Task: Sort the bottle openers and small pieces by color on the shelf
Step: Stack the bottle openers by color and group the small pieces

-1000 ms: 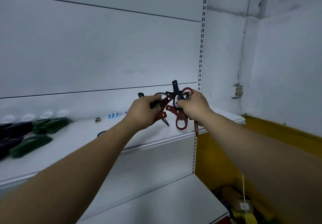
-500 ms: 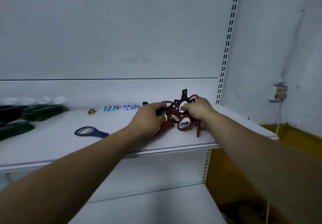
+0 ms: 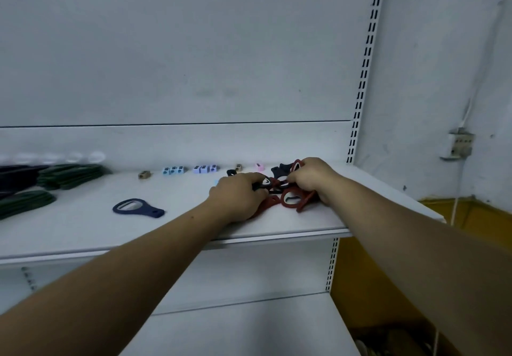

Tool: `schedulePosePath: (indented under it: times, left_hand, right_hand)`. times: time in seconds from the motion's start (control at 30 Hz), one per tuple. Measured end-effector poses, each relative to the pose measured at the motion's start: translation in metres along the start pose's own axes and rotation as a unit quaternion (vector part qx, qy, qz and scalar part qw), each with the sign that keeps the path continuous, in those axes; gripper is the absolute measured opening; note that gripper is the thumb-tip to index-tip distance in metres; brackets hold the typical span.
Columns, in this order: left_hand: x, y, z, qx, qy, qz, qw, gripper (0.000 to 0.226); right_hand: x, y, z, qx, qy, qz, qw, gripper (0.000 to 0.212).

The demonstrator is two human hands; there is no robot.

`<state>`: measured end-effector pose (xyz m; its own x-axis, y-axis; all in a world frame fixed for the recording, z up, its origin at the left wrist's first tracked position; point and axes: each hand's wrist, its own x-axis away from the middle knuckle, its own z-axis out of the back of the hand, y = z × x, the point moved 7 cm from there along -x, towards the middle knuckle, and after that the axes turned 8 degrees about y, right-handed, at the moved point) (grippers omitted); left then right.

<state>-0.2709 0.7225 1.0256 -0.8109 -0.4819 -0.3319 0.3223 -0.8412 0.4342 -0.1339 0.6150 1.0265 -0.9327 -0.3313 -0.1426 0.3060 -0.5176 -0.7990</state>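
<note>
A tangled bunch of red and dark bottle openers lies on the white shelf at its right end. My left hand grips the bunch's left side and my right hand grips its right side, fingers curled into the loops. One dark blue opener lies alone further left. Green openers are stacked at the far left beside dark ones. Along the back wall sit small pieces: light blue, lilac, tan and pink.
The shelf's front edge runs just under my forearms, with a lower shelf beneath. A slotted upright bounds the shelf on the right. Beyond it are a grey wall with a small socket box and a yellow base.
Both hands have lowered the bunch of openers from mid-air down onto the shelf's right end. My view has shifted down and left, so more small pieces show along the back.
</note>
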Motion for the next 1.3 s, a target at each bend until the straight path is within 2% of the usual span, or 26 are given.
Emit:
schedulePosePath:
  times: [0.27, 0.4, 0.47, 0.6, 0.73, 0.87, 1.03, 1.17, 1.23, 1.3]
  left_hand:
    - [0.002, -0.010, -0.002, -0.043, -0.036, 0.016, 0.998, 0.037]
    - [0.009, -0.008, 0.011, -0.061, -0.017, 0.019, 0.998, 0.042]
    - [0.012, -0.006, 0.018, -0.026, 0.002, 0.010, 1.000, 0.042]
    - [0.016, -0.007, 0.026, 0.121, 0.021, 0.016, 0.992, 0.047]
    - [0.014, -0.008, 0.031, 0.130, 0.021, 0.012, 0.991, 0.040]
    - [0.014, -0.012, 0.030, 0.149, 0.017, 0.020, 0.988, 0.040]
    - [0.013, -0.013, 0.034, 0.157, 0.054, 0.003, 0.986, 0.038]
    - [0.008, -0.021, 0.040, 0.200, 0.094, 0.033, 0.975, 0.034]
    - [0.007, -0.025, 0.045, 0.233, 0.108, 0.056, 0.965, 0.034]
    - [0.008, -0.031, 0.050, 0.273, 0.119, 0.083, 0.951, 0.033]
  right_hand:
    - [-0.004, 0.002, 0.007, 0.063, 0.017, 0.015, 0.998, 0.019]
    - [-0.007, 0.002, 0.008, 0.106, 0.020, 0.026, 0.994, 0.029]
    - [-0.009, 0.000, 0.010, 0.125, 0.033, 0.036, 0.991, 0.031]
    - [-0.008, -0.006, 0.018, 0.125, 0.086, 0.061, 0.987, 0.034]
    - [-0.010, -0.007, 0.026, 0.098, 0.120, 0.071, 0.985, 0.034]
    - [-0.012, -0.003, 0.021, 0.170, 0.073, 0.079, 0.980, 0.023]
    - [-0.011, -0.003, 0.026, 0.197, 0.078, 0.095, 0.973, 0.028]
    - [0.000, -0.022, 0.021, 0.170, 0.105, 0.190, 0.961, 0.035]
    - [0.006, -0.029, 0.005, 0.205, 0.060, 0.218, 0.952, 0.036]
    - [0.008, -0.027, -0.010, 0.290, 0.015, 0.206, 0.935, 0.046]
